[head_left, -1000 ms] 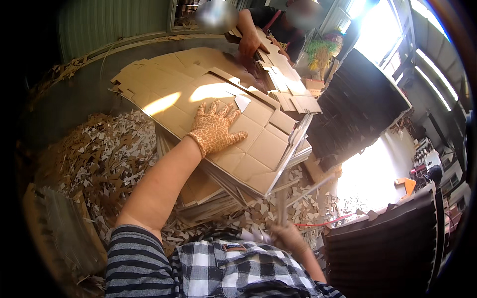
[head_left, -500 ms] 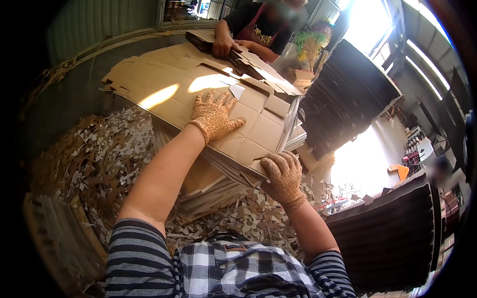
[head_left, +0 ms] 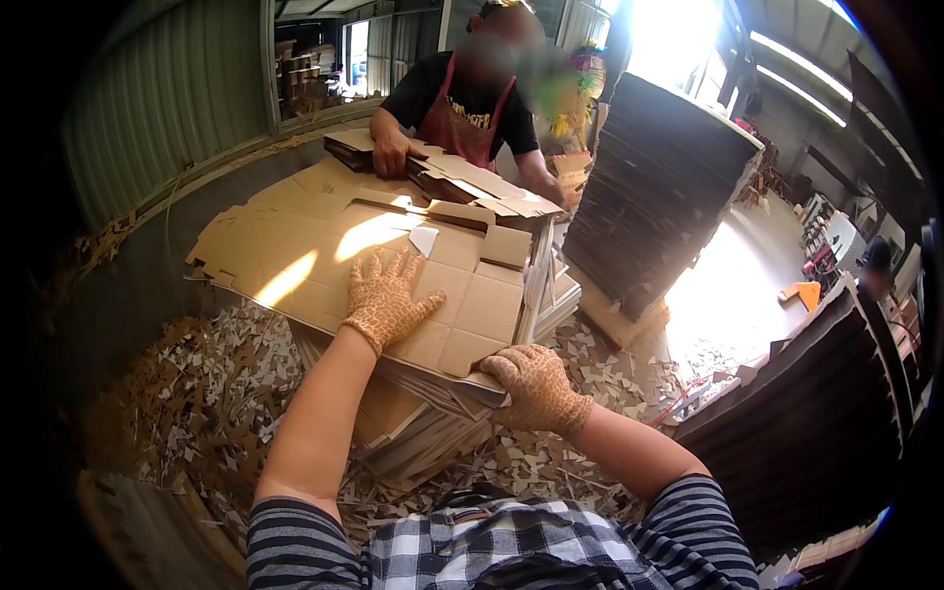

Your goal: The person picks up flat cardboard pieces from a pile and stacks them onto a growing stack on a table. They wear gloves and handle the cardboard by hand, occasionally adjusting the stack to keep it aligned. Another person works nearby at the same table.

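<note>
My left hand (head_left: 391, 300), in a tan patterned glove, lies flat with fingers spread on the top die-cut cardboard sheet (head_left: 482, 303). At the sheet's near right corner, my right hand (head_left: 541, 391), gloved alike, is closed round the edge; its fingertips are partly hidden. The sheet is brown with creases and cut-outs, and lies on a tall stack of cardboard (head_left: 438, 438). A small white scrap (head_left: 424, 240) rests on it, just beyond my left fingers.
Across the stack a person in a red apron (head_left: 462, 118) has a hand on a second pile of cut cardboard (head_left: 472, 182). Cardboard scraps (head_left: 216, 393) cover the floor. Tall dark stacks stand at the right, one farther off (head_left: 659, 187), one nearer (head_left: 806, 423).
The view has tilted upward, showing more of the co-worker, whose one arm now reaches to the pile's right end. My left hand stays flat; my right hand stays at the corner.
</note>
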